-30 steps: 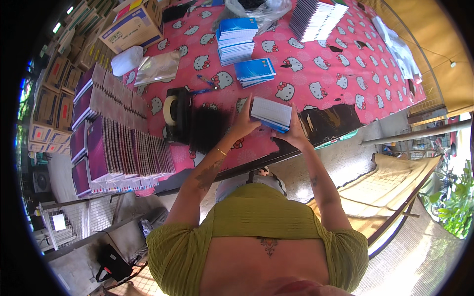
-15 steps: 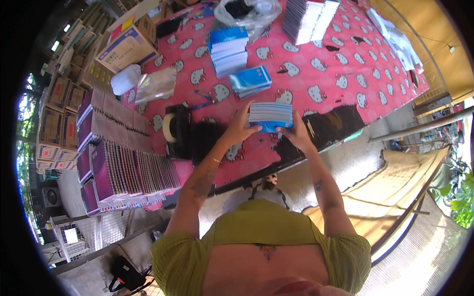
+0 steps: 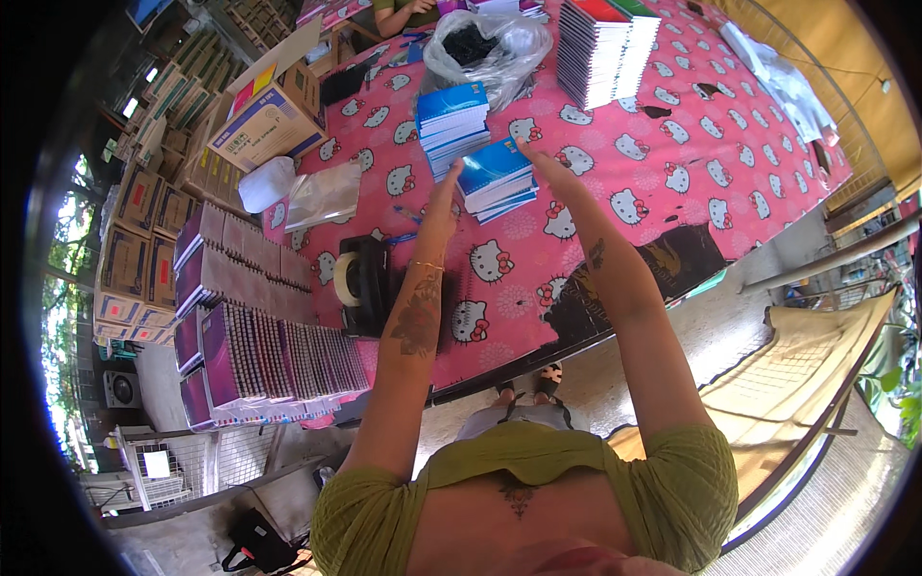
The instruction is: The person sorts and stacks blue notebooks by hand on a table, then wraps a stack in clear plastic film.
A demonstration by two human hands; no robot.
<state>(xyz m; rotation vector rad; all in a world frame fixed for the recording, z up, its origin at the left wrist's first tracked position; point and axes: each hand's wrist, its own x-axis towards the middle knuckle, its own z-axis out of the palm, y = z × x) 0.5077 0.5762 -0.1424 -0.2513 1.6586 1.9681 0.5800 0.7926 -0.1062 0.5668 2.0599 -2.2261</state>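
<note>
A short pile of blue-covered notebooks (image 3: 496, 180) lies on the pink patterned tablecloth, its layers slightly fanned. My left hand (image 3: 443, 199) is along the pile's left side, fingers stretched out toward its far left corner. On the other side, my right hand (image 3: 549, 171) reaches to the far right corner with fingers extended and flat. Neither hand is wrapped round the notebooks; whether the fingertips touch them is hard to tell. Just behind stands a taller stack of blue notebooks (image 3: 451, 123), close to my left fingertips.
A black tape dispenser (image 3: 365, 288) stands left of my left forearm, beside stacked purple spiral notebooks (image 3: 279, 350). Cardboard box (image 3: 269, 120), clear plastic bag (image 3: 514, 58) and tall spiral notebook stacks (image 3: 605, 58) lie farther back. Another person's hand (image 3: 411, 13) shows at the far edge.
Both hands have moved forward from the table's near edge. The bundle of blue notebooks they held now rests on the short pile, and the fingers have straightened. The view has shifted.
</note>
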